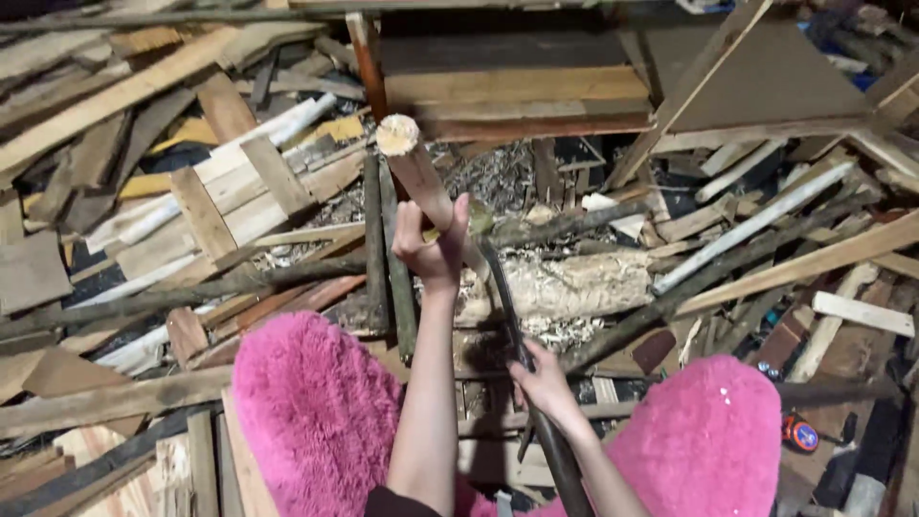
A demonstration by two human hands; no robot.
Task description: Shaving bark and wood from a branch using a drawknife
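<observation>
Hands grip tight: left hand [433, 247] steadies the stick [417, 170] upright (on a log [565, 285]), right hand [546, 383] clamps the blade [505, 297] against it.

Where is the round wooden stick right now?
In the head view, the round wooden stick stands tilted at centre, gripped by the left hand over the chopping log, beside the curved blade in the right hand.

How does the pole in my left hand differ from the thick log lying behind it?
The pole is slim and tilted up on end, its cut top showing; the log is much thicker and lies flat. The pole's surface is smooth and pale; the log looks rough and hacked, with chips around it. The left hand grips the pole; nothing holds the log. The right hand holds a dark curved blade. Both are pale, bare wood.
</observation>
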